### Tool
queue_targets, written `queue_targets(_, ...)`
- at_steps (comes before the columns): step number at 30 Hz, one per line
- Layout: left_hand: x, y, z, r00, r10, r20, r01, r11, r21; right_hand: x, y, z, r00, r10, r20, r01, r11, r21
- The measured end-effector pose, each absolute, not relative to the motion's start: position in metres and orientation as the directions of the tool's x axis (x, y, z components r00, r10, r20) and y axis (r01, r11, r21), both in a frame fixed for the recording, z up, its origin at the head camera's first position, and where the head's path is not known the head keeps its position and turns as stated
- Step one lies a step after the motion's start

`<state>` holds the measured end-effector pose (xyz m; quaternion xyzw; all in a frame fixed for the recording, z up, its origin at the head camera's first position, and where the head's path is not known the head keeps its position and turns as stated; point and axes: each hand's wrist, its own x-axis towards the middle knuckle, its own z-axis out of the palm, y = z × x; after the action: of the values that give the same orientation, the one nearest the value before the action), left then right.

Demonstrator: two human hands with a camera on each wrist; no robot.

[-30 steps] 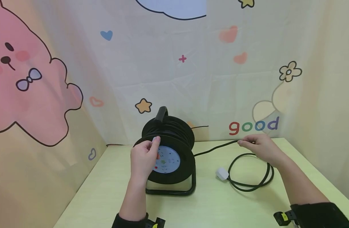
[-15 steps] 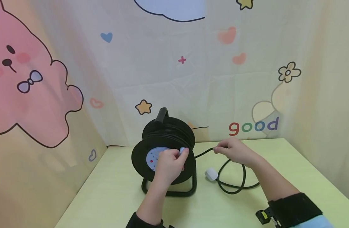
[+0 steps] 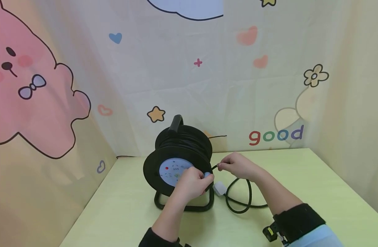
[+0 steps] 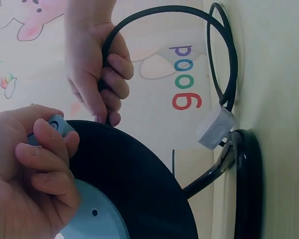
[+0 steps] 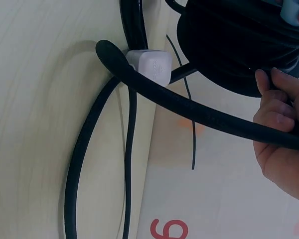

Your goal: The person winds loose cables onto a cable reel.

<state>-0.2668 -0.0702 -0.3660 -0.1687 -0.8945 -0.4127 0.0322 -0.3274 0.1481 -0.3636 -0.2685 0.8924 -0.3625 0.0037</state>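
Note:
A black cable reel (image 3: 151, 171) stands on the table in the head view, its front disc carrying a pale blue socket panel (image 3: 171, 176). My left hand (image 3: 189, 185) pinches the light blue knob (image 4: 61, 126) near the disc's right edge, fingers curled. Just right of the reel, my right hand (image 3: 239, 167) pinches the black cable (image 5: 189, 110) where it runs onto the drum. In the right wrist view the cable passes through the curled fingers. The loose end loops on the table and ends in a white plug (image 3: 220, 188) beside the reel's frame.
The reel rests on a black tubular stand (image 3: 199, 208), with a carry handle (image 3: 175, 124) on top. Behind the pale table (image 3: 114, 206) hangs a printed cloth (image 3: 182, 85). A thin dark line (image 5: 192, 129) shows on the cloth behind the reel.
My left hand has carried the knob from the disc's upper left to its lower right, turning the disc. My right hand has come left toward the reel, drawing the cable loop and plug along.

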Motion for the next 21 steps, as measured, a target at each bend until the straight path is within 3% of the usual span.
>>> queue_targets(5,-0.269,-0.071,-0.369,-0.940,0.294,0.175,0.327,0.621,0.713,-0.327,0.143,-0.363,-0.851,-0.493,0.180,-0.483,0.600,-0.638)
queue_targets(16,-0.269,-0.072,-0.370,-0.936,0.304,0.177,0.341,0.657,0.672,-0.319,0.177,-0.351,-0.897,-0.441,-0.006,-0.283,0.586,-0.759)
queue_targets(21,-0.267,-0.071,-0.369,-0.932,0.312,0.183,0.351,0.657,0.668,-0.314,0.196,-0.351,-0.915,-0.404,-0.015,-0.269,0.637,-0.722)
